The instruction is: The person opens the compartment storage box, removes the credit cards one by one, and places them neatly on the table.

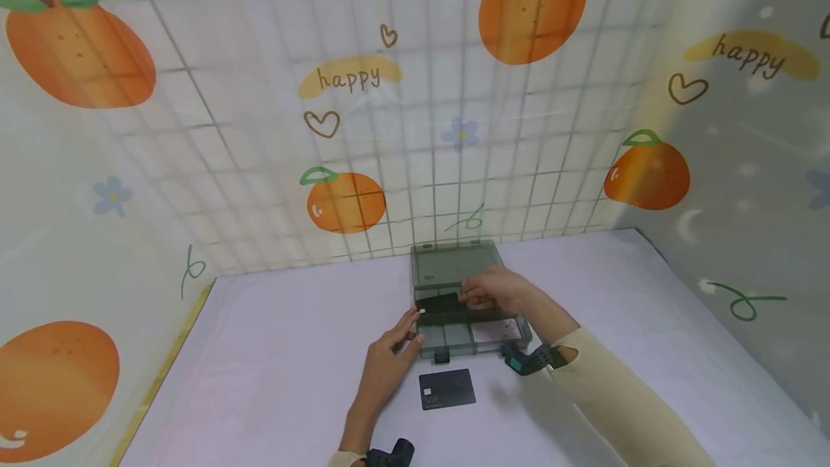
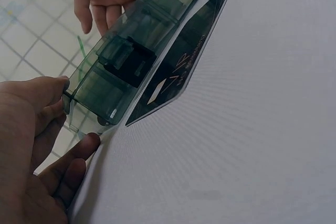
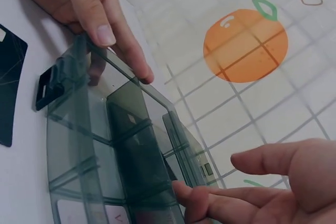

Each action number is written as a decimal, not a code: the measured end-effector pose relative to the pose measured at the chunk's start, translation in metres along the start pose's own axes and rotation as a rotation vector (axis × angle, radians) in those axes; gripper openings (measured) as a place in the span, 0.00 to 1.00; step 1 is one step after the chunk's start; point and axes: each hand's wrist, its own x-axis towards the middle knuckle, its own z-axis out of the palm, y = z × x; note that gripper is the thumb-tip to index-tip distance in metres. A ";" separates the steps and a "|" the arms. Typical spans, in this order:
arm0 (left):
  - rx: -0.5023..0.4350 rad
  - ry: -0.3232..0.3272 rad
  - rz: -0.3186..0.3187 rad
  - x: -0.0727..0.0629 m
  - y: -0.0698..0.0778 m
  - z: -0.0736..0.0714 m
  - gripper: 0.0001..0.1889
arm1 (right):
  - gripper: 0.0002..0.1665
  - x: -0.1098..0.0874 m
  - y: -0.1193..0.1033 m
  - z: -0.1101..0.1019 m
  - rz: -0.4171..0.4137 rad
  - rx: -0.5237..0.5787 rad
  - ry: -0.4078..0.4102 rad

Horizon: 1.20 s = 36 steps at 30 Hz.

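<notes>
A translucent green divided box (image 1: 447, 344) lies on the table with its lid (image 1: 457, 265) folded back. Inside it a dark card (image 1: 436, 303) with a small silver chip lies slantwise over the compartments. My left hand (image 1: 389, 359) rests at the box's left side, thumb and forefinger extended along the edge; its other fingers bend loosely in the left wrist view. Over the box's right half is my right hand (image 1: 496, 290). In the right wrist view its fingertips (image 3: 181, 188) reach the box wall beside the dark card, while the thumb stands apart.
In front of the box a black VIP card (image 1: 447, 389) lies flat on the white table cover (image 1: 292, 366). A pale card with a pink pattern (image 1: 496, 330) sits in the front right compartment. Behind the box rises a printed curtain (image 1: 415, 186) with oranges.
</notes>
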 end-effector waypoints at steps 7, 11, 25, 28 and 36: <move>0.001 0.003 0.013 0.000 -0.001 0.000 0.25 | 0.22 -0.002 0.000 0.003 -0.026 0.001 0.053; 0.007 0.005 0.025 -0.001 -0.002 0.001 0.26 | 0.22 -0.004 -0.002 0.005 -0.067 -0.071 0.092; -0.022 -0.007 -0.022 -0.001 0.000 -0.001 0.25 | 0.17 0.003 0.005 0.022 -0.136 -0.240 0.233; -0.024 -0.008 -0.020 -0.001 0.000 0.000 0.25 | 0.17 0.004 0.005 0.028 -0.147 -0.235 0.226; -0.021 -0.003 0.023 -0.001 0.001 -0.002 0.25 | 0.13 0.008 0.007 0.033 -0.144 -0.240 0.231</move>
